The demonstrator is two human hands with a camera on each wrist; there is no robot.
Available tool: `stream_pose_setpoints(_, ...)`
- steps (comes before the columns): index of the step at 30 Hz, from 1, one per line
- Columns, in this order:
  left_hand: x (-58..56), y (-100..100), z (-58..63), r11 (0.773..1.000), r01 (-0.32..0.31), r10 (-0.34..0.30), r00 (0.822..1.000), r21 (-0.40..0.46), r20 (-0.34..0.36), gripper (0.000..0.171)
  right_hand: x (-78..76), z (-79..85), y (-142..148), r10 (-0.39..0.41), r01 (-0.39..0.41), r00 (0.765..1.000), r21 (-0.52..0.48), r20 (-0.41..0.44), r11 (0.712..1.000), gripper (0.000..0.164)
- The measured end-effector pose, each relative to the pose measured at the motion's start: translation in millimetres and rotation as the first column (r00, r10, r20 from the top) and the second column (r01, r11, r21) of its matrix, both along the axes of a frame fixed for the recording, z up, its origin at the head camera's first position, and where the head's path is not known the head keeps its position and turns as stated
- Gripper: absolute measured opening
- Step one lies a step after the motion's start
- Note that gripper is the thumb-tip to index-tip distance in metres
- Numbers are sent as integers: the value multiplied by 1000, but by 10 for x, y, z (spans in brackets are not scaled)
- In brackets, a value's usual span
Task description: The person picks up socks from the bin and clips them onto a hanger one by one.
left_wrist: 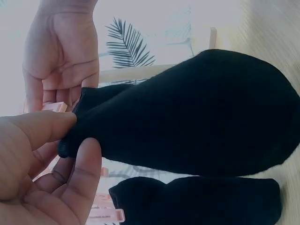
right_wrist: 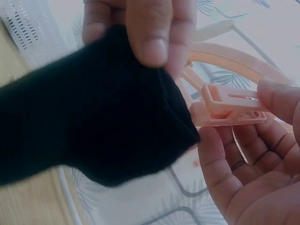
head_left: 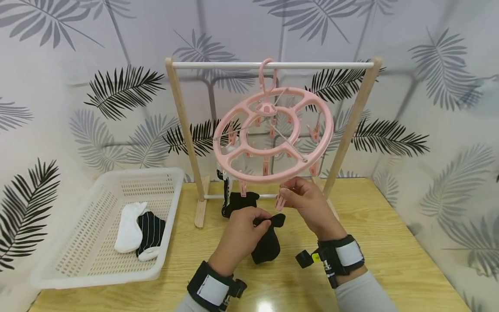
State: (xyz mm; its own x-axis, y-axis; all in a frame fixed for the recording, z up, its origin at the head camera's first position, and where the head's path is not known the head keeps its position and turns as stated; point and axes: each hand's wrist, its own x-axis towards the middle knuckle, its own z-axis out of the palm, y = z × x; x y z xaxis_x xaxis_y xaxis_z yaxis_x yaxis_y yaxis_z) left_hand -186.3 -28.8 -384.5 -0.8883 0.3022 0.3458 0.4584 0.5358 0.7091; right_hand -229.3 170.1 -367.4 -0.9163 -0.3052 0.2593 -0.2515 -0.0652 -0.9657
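Note:
My left hand (head_left: 243, 232) pinches a black sock (head_left: 267, 246) by its cuff between thumb and fingers, and the sock hangs below the pink hanger ring. In the left wrist view this sock (left_wrist: 201, 112) stretches away from the fingertips. My right hand (head_left: 309, 203) holds a pink clothespin (head_left: 280, 202) that belongs to the round pink drying hanger (head_left: 269, 177). Seen from the right wrist, the clothespin (right_wrist: 234, 105) sits between thumb and fingers, its end close to the sock's cuff (right_wrist: 180, 115). A second black sock (head_left: 238, 201) hangs behind the left hand.
A white basket (head_left: 97, 277) at left holds a white sock (head_left: 129, 227) and a black striped sock (head_left: 150, 232). The hanger hooks on a white rod (head_left: 218, 65) between wooden posts (head_left: 185, 121). Other pink clothespins (head_left: 265, 166) dangle from the ring. A patterned black-and-white sock (head_left: 227, 193) hangs at its left.

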Motion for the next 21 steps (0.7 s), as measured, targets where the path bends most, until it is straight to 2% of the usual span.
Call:
stream_pose_setpoints(13,-19,96,17,995,-30,32,999,91,-15,11,1,-19,-20,-1,2,1000,28,-23,1000,14)
stream_pose_setpoints(21,-56,102,64,993,-31,47,988,110,-146,13,-2,-16,-35,-19,20,999,40,-29,999,14)
